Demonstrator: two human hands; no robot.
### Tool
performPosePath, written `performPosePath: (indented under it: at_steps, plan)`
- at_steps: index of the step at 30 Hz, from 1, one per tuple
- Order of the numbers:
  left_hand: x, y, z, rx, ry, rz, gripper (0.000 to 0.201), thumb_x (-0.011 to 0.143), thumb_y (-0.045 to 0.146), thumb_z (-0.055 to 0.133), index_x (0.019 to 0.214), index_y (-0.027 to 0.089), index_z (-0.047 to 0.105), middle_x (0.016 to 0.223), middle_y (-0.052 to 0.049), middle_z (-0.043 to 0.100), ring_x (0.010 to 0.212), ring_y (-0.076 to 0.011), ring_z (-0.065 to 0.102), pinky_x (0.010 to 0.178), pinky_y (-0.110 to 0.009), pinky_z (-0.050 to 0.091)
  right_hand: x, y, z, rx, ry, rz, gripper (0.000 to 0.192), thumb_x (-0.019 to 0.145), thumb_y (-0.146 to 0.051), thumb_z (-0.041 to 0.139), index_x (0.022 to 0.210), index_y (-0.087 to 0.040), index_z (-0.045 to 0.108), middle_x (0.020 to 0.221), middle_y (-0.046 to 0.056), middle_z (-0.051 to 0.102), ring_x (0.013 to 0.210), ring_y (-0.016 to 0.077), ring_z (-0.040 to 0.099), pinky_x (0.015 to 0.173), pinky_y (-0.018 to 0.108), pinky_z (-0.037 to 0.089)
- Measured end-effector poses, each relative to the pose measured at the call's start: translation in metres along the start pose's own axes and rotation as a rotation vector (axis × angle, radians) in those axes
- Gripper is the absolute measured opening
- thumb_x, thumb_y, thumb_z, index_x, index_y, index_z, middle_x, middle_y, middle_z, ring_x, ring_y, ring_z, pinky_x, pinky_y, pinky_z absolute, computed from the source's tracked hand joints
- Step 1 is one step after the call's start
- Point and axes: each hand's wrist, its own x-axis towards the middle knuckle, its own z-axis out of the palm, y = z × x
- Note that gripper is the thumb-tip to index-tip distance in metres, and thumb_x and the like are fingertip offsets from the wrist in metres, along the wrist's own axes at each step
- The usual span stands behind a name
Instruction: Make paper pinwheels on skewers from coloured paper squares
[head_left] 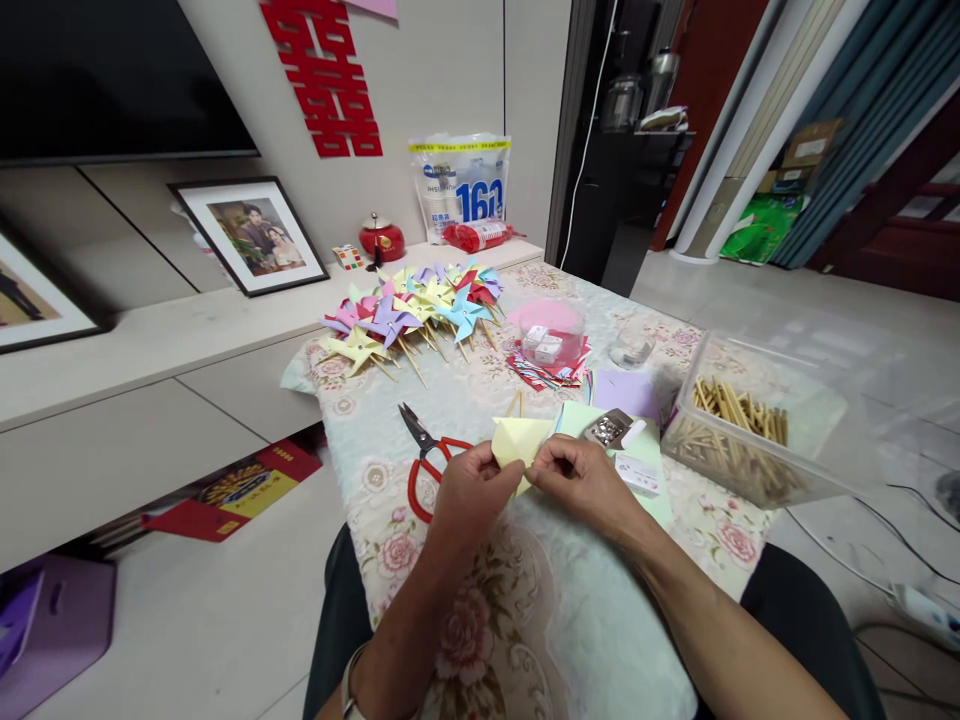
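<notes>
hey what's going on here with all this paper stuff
A person sits at a table covered with a flowered cloth, pinching a piece of pale yellow paper between the left hand and the right hand. Beyond the hands lies a heap of colorful paper pinwheels on sticks. Red-handled scissors rest beside the left hand, and a clear plastic bin holding short sticks stands off to the right.

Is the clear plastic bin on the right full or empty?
Partly filled: the clear plastic bin holds a heap of wooden sticks toward its left side, with bare space beside them.
</notes>
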Motion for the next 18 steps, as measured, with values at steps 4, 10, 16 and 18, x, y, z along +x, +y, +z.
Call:
performPosePath:
  at_steps: [4, 10, 16, 18]
  plan:
    - [-0.0006, -0.0011, -0.0010, 0.014, -0.011, 0.001, 0.021, 0.062, 0.025, 0.071, 0.080, 0.015, 0.076, 0.063, 0.001, 0.072, 0.059, -0.0153, 0.064, 0.056, -0.022, 0.045, 0.0001, -0.0011, -0.0007, 0.020, -0.010, 0.043, 0.020, 0.077, -0.032, 0.062, 0.063, -0.018, 0.060, 0.057, -0.005, 0.046, 0.054, 0.0105, 0.039, 0.051, 0.024, 0.028]
    - [-0.0046, 0.0049, -0.0012, -0.027, 0.014, -0.037, 0.019, 0.058, 0.023, 0.072, 0.075, 0.016, 0.076, 0.063, 0.001, 0.073, 0.060, -0.0157, 0.065, 0.057, -0.023, 0.048, 0.0010, -0.0030, -0.0028, 0.090, -0.074, 0.132, 0.025, 0.075, -0.039, 0.063, 0.065, -0.017, 0.061, 0.058, -0.003, 0.049, 0.055, 0.0110, 0.039, 0.052, 0.025, 0.028]
    - [-0.0055, 0.0050, -0.0012, -0.016, 0.032, -0.064, 0.019, 0.057, 0.024, 0.071, 0.074, 0.017, 0.076, 0.062, 0.001, 0.073, 0.059, -0.0176, 0.066, 0.056, -0.024, 0.049, 0.0008, -0.0025, -0.0010, 0.134, -0.089, 0.166, 0.027, 0.073, -0.042, 0.065, 0.067, -0.016, 0.063, 0.058, -0.003, 0.051, 0.055, 0.0113, 0.039, 0.052, 0.025, 0.028]
    - [-0.0053, 0.0032, -0.0011, 0.008, 0.039, -0.064, 0.019, 0.057, 0.024, 0.070, 0.074, 0.017, 0.076, 0.060, 0.001, 0.072, 0.059, -0.0180, 0.066, 0.056, -0.025, 0.049, 0.0006, -0.0018, -0.0004, 0.154, -0.090, 0.170, 0.027, 0.073, -0.042, 0.067, 0.067, -0.016, 0.064, 0.058, -0.003, 0.052, 0.054, 0.0111, 0.039, 0.051, 0.025, 0.028]
